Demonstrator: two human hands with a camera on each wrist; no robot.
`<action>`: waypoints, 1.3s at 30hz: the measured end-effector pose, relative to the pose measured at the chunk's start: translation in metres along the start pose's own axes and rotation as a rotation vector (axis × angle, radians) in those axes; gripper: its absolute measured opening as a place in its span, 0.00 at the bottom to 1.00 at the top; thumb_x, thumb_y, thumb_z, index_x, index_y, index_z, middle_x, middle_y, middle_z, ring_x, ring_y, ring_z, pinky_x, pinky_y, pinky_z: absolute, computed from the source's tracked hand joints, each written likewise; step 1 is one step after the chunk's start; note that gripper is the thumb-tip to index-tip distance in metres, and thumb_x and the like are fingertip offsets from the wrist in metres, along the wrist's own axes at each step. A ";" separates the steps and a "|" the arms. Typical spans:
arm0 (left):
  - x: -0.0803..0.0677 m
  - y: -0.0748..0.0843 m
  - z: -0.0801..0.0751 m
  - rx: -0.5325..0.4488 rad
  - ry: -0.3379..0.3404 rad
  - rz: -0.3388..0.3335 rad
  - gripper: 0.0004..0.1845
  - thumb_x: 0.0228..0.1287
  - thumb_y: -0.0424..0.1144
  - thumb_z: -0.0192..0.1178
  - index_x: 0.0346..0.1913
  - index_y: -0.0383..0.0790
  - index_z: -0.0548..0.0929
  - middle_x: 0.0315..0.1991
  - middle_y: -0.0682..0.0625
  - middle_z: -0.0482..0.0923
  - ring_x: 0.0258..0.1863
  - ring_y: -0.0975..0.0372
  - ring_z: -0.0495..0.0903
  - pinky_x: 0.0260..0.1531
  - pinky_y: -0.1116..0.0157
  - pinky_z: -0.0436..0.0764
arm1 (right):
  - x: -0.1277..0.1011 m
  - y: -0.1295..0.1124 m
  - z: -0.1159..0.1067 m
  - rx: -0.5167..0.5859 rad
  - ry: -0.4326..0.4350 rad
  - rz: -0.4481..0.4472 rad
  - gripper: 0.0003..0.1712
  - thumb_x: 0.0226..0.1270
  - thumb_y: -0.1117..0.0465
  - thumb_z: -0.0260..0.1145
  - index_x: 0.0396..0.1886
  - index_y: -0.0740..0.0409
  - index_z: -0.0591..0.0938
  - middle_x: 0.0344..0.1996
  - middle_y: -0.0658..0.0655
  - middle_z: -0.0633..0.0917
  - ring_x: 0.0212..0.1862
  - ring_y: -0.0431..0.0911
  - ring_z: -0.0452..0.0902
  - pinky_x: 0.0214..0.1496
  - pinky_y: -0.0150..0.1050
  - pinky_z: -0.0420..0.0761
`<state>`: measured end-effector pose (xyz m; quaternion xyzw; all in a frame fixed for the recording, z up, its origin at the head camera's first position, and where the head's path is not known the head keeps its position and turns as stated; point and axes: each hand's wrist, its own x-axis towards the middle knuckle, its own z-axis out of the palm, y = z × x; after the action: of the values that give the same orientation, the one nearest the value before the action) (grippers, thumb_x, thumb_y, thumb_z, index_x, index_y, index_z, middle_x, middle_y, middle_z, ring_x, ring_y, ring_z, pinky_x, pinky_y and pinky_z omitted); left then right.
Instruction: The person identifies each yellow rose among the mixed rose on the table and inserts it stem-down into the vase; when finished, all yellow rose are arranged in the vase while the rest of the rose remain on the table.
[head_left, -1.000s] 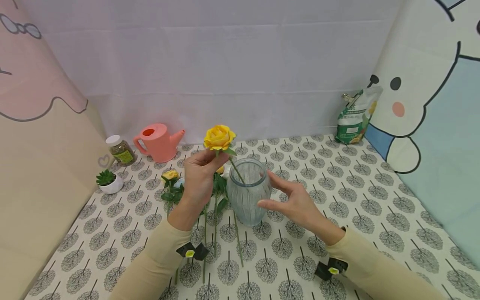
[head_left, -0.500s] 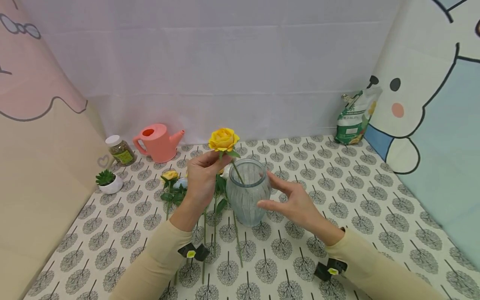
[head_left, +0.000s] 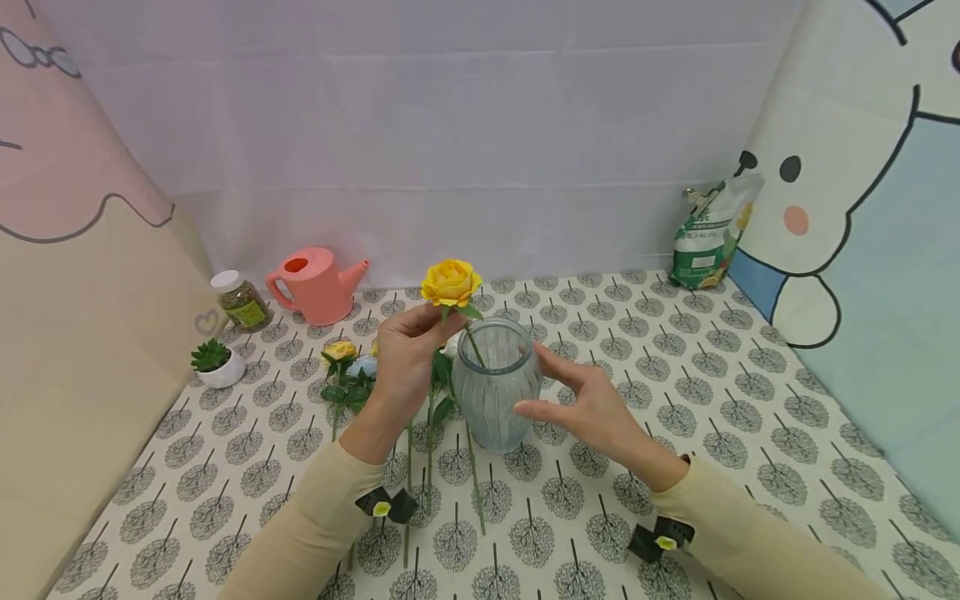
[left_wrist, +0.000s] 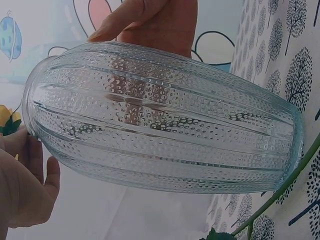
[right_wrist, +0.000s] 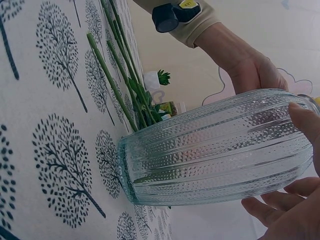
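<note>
In the head view my left hand [head_left: 405,350] pinches a yellow rose [head_left: 452,283] just under its bloom, beside the vase's mouth. The rose's stem slants down inside the clear ribbed glass vase [head_left: 497,408], which stands upright on the table. My right hand [head_left: 592,408] holds the vase from the right, its thumb at the near side and fingers around the far side. Through the glass [right_wrist: 215,155] in the right wrist view, a bit of green stem shows near the base. The left wrist view has the vase [left_wrist: 165,120] filling its middle.
More flowers lie left of the vase, among them a yellow rose [head_left: 341,350] and a pale blue bloom [head_left: 365,365]. Behind are a pink watering can [head_left: 318,287], a lidded jar [head_left: 243,302] and a potted succulent [head_left: 220,365]. A green-white bag [head_left: 712,237] stands back right.
My left hand and the yellow rose have moved slightly right and down, toward the vase, and the stem now stands a little steeper. The right hand and vase stay in place.
</note>
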<state>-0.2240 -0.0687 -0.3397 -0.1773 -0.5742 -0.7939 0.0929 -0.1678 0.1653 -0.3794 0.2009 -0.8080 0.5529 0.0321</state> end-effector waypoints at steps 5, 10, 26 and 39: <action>0.001 -0.001 -0.002 0.011 -0.023 -0.013 0.17 0.64 0.23 0.64 0.39 0.52 0.92 0.39 0.54 0.88 0.47 0.60 0.82 0.54 0.61 0.80 | 0.000 0.000 0.000 0.000 -0.002 -0.002 0.48 0.58 0.55 0.78 0.76 0.56 0.64 0.69 0.59 0.72 0.69 0.55 0.68 0.72 0.58 0.61; 0.001 -0.002 -0.004 -0.006 -0.028 -0.032 0.18 0.65 0.22 0.63 0.36 0.52 0.92 0.36 0.55 0.87 0.43 0.61 0.82 0.51 0.62 0.81 | 0.000 -0.001 0.000 0.010 -0.003 0.008 0.48 0.58 0.56 0.78 0.75 0.56 0.64 0.69 0.59 0.71 0.70 0.55 0.67 0.72 0.58 0.60; 0.001 -0.005 -0.020 -0.001 -0.017 -0.051 0.19 0.66 0.21 0.60 0.39 0.51 0.91 0.37 0.54 0.87 0.37 0.63 0.85 0.47 0.62 0.84 | 0.000 -0.002 -0.001 0.005 -0.006 0.012 0.50 0.58 0.54 0.78 0.76 0.58 0.63 0.69 0.59 0.72 0.70 0.56 0.67 0.72 0.58 0.59; 0.006 -0.003 -0.082 0.235 0.211 -0.001 0.15 0.62 0.32 0.70 0.47 0.24 0.85 0.34 0.51 0.87 0.34 0.61 0.84 0.40 0.64 0.85 | 0.000 -0.002 -0.001 -0.010 -0.008 0.032 0.50 0.58 0.54 0.78 0.76 0.61 0.62 0.68 0.60 0.73 0.70 0.56 0.67 0.72 0.58 0.59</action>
<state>-0.2455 -0.1451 -0.3632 -0.0808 -0.6502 -0.7355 0.1724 -0.1672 0.1659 -0.3766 0.1899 -0.8140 0.5485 0.0210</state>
